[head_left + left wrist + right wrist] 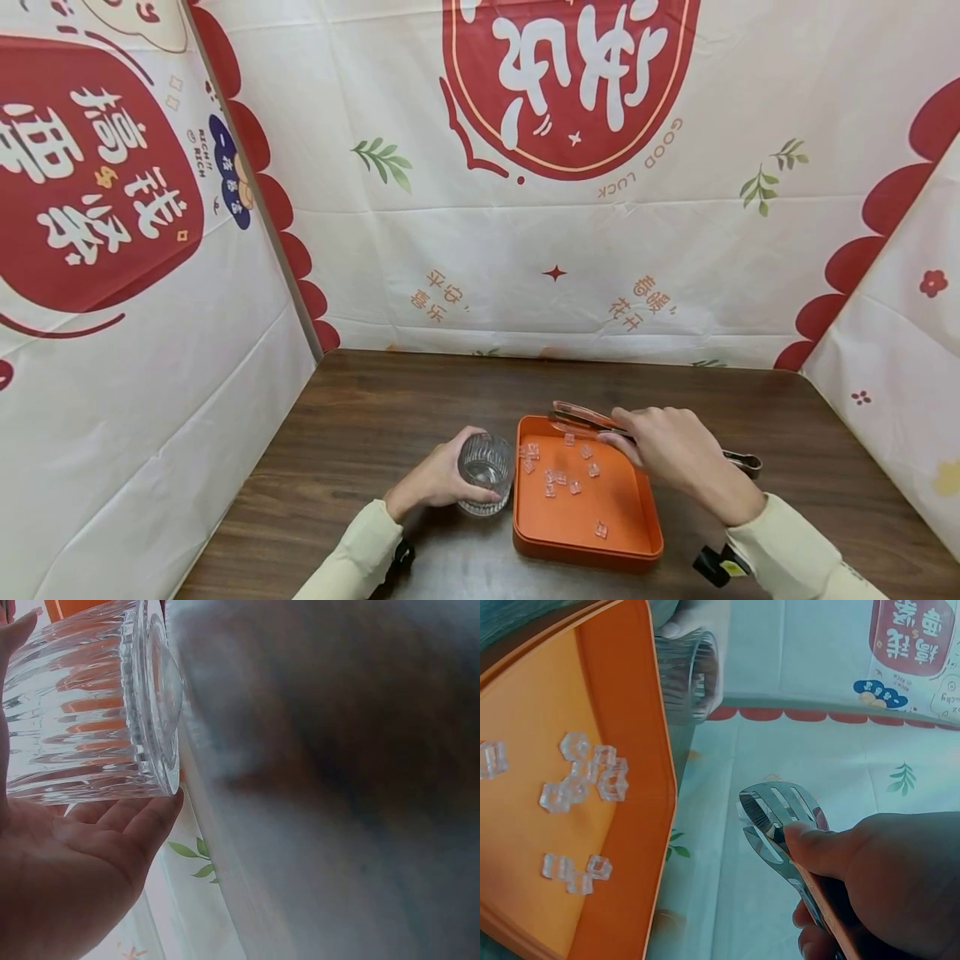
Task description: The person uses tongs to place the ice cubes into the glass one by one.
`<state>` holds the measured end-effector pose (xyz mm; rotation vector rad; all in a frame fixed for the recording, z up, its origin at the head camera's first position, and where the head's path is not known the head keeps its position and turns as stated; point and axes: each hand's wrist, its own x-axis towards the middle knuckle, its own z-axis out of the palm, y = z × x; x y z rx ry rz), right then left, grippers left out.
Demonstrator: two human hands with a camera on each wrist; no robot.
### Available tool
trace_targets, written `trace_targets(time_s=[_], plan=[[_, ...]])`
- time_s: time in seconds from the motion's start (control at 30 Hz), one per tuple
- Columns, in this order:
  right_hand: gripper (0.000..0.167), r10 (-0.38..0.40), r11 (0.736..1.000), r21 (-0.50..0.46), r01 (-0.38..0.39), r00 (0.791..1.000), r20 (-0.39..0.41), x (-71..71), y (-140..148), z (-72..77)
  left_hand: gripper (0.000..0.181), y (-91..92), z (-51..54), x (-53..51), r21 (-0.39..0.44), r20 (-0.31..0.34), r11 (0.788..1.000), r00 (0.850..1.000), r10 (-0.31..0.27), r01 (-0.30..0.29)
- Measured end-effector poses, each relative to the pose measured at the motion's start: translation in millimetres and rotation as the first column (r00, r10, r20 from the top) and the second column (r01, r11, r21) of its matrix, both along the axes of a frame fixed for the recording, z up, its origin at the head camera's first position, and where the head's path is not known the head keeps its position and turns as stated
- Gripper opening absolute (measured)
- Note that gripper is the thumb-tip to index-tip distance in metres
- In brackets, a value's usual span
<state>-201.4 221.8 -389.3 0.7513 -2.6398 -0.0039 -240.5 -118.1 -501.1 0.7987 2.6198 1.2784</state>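
Observation:
My left hand (435, 477) grips a clear ribbed glass (484, 462) around its side, just left of an orange tray (622, 500). In the left wrist view, the glass (82, 712) has its base close to the tabletop; whether they touch I cannot tell. Several small clear cubes (561, 478) lie scattered in the tray. My right hand (678, 450) holds metal tongs (588, 418) over the tray's far right edge. In the right wrist view, the tips of the tongs (784, 806) sit close together, and a small clear piece (742, 814) shows at them.
A brown wooden table (360, 417) lies under everything. Printed white cloth (390, 275) hangs behind the table and on both sides. The tray's raised wall (634, 712) stands between the cubes and the glass.

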Motion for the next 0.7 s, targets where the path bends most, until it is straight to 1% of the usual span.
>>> trace_targets(time_s=[0.23, 0.43, 0.7], plan=[[0.034, 0.025, 1.000, -0.011, -0.025, 1.000, -0.011, 1.1, -4.3, 8.7, 0.086, 0.1, 0.5, 1.5, 0.008, 0.011, 1.000, 1.000, -0.004, 0.004], [0.037, 0.050, 0.998, -0.027, -0.051, 0.998, -0.044, 0.1, -12.0, 15.1, 0.086, 0.5, 0.4, 1.1, -0.005, 0.014, 1.000, 1.000, -0.006, 0.006], [0.036, 0.088, 0.996, -0.029, -0.089, 0.996, -0.027, -2.0, -31.7, 19.8, 0.087, 1.2, 0.1, 1.5, -0.012, 0.006, 1.000, 1.000, -0.005, 0.006]])
